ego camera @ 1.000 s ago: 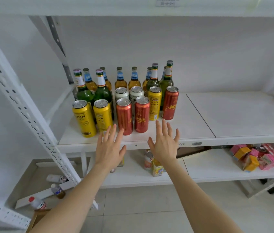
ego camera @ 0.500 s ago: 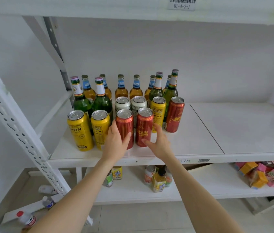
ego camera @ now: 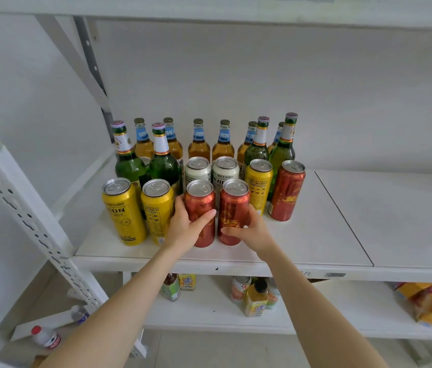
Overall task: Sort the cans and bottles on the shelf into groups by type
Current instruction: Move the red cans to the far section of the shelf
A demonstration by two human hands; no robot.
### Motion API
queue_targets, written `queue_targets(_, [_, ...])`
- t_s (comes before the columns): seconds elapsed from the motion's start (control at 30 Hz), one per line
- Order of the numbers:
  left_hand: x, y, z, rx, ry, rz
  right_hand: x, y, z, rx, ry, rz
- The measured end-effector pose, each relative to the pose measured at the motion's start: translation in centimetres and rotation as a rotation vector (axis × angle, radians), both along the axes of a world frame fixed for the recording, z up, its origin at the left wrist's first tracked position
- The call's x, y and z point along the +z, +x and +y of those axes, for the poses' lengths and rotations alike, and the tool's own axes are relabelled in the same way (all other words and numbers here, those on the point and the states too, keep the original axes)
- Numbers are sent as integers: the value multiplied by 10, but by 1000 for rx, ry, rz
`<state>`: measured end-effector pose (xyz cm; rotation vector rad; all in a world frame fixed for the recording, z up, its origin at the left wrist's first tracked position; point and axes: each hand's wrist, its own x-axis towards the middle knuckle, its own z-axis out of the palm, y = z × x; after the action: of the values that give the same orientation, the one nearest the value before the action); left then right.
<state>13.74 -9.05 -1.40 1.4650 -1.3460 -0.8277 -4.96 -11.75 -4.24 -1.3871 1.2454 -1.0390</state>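
My left hand [ego camera: 183,229] wraps the left red can [ego camera: 201,205], my right hand [ego camera: 252,231] the right red can [ego camera: 233,203]. Grouping reds: next I'd set both beside the third red can [ego camera: 286,195], farther right.

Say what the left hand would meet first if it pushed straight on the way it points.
Probably the left white can, right behind the red can the left hand grips; their gap is hard to judge.
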Motion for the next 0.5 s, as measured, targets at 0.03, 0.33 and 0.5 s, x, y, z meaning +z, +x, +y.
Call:
queue_targets(0.03, [1, 0, 1, 0, -3, -12, 1, 0, 3, -9, 7, 5])
queue_targets(0.33, [10, 3, 29, -43, 43, 68, 10, -9, 48, -88, 67, -106])
queue_targets(0.5, [17, 6, 57, -77, 78, 165, 22, -8, 85, -129, 134, -228])
